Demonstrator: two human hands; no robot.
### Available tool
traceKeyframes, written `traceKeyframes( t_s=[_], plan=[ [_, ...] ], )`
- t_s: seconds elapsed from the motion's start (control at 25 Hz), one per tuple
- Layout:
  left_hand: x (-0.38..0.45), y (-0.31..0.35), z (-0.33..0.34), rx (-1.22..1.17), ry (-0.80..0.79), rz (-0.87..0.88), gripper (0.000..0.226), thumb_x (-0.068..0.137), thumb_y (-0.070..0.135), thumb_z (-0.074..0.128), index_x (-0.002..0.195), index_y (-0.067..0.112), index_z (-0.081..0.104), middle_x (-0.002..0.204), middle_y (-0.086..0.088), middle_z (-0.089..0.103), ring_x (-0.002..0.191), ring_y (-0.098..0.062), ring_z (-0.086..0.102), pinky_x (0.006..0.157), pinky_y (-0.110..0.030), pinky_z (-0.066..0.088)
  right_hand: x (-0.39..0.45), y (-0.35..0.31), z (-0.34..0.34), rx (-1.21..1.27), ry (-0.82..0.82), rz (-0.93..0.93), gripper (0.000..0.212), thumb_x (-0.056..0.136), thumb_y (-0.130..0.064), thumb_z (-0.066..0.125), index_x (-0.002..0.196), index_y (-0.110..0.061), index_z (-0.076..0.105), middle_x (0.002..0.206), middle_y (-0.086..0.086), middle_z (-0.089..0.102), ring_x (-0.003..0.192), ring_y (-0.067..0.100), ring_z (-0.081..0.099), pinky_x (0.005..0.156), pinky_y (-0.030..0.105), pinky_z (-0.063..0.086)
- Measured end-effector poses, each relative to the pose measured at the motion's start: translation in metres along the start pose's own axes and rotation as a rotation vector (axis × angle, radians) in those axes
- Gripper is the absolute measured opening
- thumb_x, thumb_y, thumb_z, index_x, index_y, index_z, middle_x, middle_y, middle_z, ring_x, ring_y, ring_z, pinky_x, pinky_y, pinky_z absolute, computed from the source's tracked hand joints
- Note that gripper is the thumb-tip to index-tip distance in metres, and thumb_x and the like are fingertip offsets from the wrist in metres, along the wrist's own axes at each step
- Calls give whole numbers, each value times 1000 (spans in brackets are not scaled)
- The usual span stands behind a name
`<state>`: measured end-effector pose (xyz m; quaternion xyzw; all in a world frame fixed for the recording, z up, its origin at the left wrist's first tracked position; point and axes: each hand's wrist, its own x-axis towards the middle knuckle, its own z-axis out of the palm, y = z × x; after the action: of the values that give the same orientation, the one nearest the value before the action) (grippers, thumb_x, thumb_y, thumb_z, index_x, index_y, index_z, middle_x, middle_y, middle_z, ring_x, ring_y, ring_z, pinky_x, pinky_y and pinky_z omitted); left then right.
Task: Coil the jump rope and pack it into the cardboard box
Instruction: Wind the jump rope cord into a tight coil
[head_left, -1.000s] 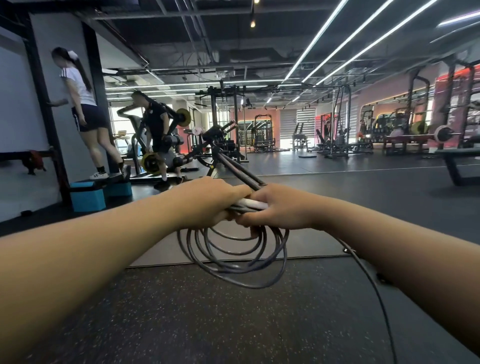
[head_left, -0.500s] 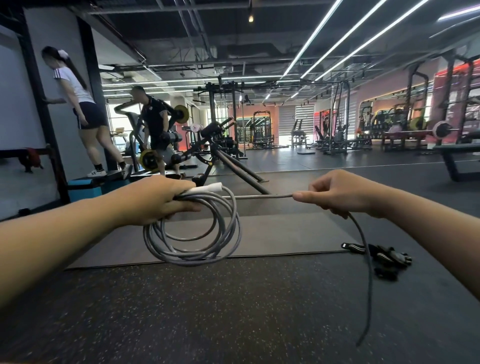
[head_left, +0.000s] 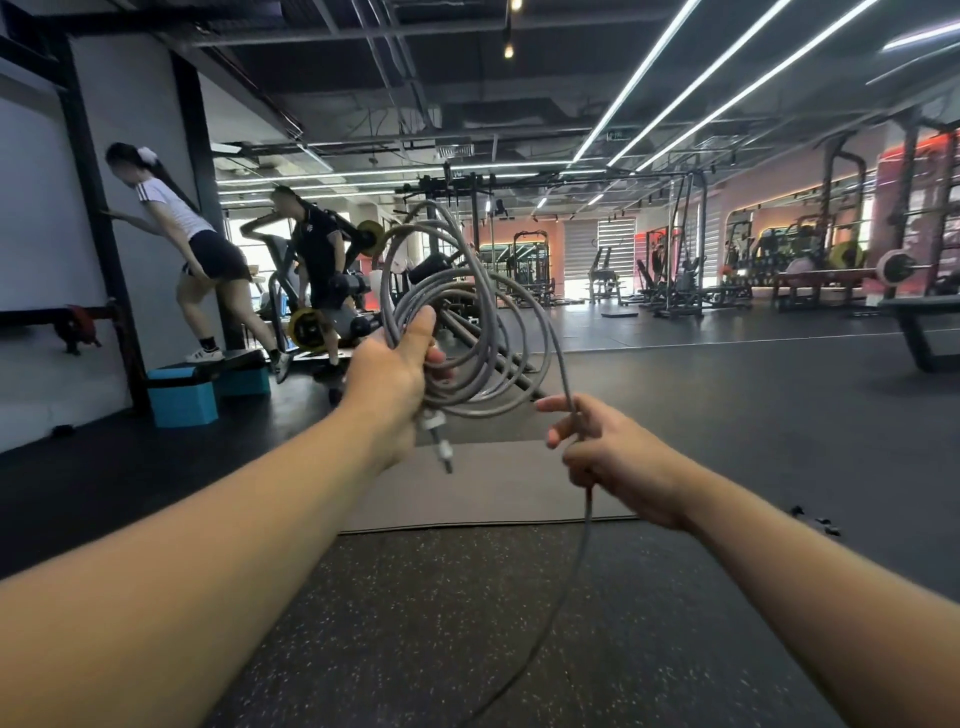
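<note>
The grey jump rope (head_left: 470, 332) is wound into several loops that stand upright in front of me. My left hand (head_left: 397, 374) is shut on the bundle at its lower left, and the rope's white end fitting (head_left: 439, 439) sticks out below the fist. A loose strand runs from the coil down to my right hand (head_left: 608, 452), which pinches it between thumb and fingers. From there the strand hangs to the floor and leaves the view at the bottom. No cardboard box is in sight.
A grey mat (head_left: 483, 488) lies on the dark speckled floor ahead. Small black items (head_left: 815, 519) lie at the right. Two people exercise at the left near blue step boxes (head_left: 182, 395). Weight racks and benches stand far behind.
My left hand has lifted and turned the coil upright, so the loops now stand above the fist. My right hand has dropped lower and closer to the coil along the strand.
</note>
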<state>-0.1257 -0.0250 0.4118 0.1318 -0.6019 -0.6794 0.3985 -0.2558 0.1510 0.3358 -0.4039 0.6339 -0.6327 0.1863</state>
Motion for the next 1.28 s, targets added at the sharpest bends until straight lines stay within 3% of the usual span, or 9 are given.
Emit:
traceKeyframes(
  t_s=[0.16, 0.28, 0.4, 0.56, 0.84, 1.08, 1.2, 1.24, 1.28],
  plan=[
    [-2, 3, 40, -246, 113, -111, 35, 100, 44, 54, 88, 10, 57, 71, -5, 70, 62, -22, 70, 67, -40, 56, 2, 7, 41, -24, -136, -51, 79, 71, 10, 71, 139, -23, 51, 109, 10, 56, 65, 8, 53, 59, 26, 40],
    [-2, 2, 56, -322, 144, -171, 40, 102, 49, 46, 92, 12, 58, 73, -1, 76, 68, -21, 72, 74, -40, 59, 9, -1, 58, 232, -153, -116, 71, 77, -2, 77, 141, -20, 51, 92, 4, 56, 62, 6, 49, 56, 27, 31],
    [-6, 7, 63, -109, 208, -195, 52, 101, 57, 40, 110, 10, 59, 79, -1, 68, 57, -17, 58, 70, -36, 57, 11, -3, 67, 252, -106, -182, 42, 89, -12, 76, 128, -23, 62, 84, 5, 51, 61, 8, 41, 54, 25, 31],
    [-1, 20, 66, 208, 239, -132, 54, 103, 54, 38, 114, 3, 55, 88, -6, 66, 72, -21, 63, 70, -37, 58, 11, -6, 78, 363, -76, -221, 34, 91, -9, 70, 123, -16, 59, 75, -1, 53, 55, 8, 38, 49, 23, 31],
    [-11, 10, 58, 169, 104, -362, 49, 103, 53, 39, 112, 19, 73, 104, -1, 76, 95, -20, 68, 52, -31, 31, 4, -28, 69, 407, 151, -272, 18, 87, -17, 79, 101, -25, 70, 62, -14, 57, 52, 5, 42, 54, 27, 29],
    [-33, 10, 62, 193, -129, -553, 36, 105, 34, 42, 86, 15, 65, 85, -2, 67, 85, -18, 60, 100, -40, 42, 4, -33, 78, 492, 353, -226, 18, 86, -29, 79, 88, -14, 68, 59, -5, 65, 55, 9, 63, 59, 28, 52],
    [-37, 6, 56, 10, -115, -658, 35, 106, 7, 40, 72, 13, 42, 72, -7, 44, 56, -6, 56, 53, -10, 49, 1, -39, 82, 380, 390, -171, 25, 90, -31, 74, 91, -10, 62, 54, -6, 64, 49, 6, 62, 48, 20, 51],
    [-46, 7, 57, 23, -138, -631, 37, 107, 6, 37, 71, 15, 40, 73, -7, 43, 45, 0, 55, 44, -8, 45, 0, -41, 83, 365, 392, -177, 21, 92, -29, 71, 89, -11, 61, 54, -6, 64, 46, 6, 60, 44, 17, 49],
    [-52, 5, 59, 55, -138, -619, 35, 108, 18, 39, 74, 14, 47, 78, -7, 51, 51, 6, 59, 52, -12, 52, -1, -44, 83, 360, 403, -187, 19, 94, -27, 68, 84, -12, 61, 56, -3, 65, 46, 8, 59, 42, 16, 46]
  ],
)
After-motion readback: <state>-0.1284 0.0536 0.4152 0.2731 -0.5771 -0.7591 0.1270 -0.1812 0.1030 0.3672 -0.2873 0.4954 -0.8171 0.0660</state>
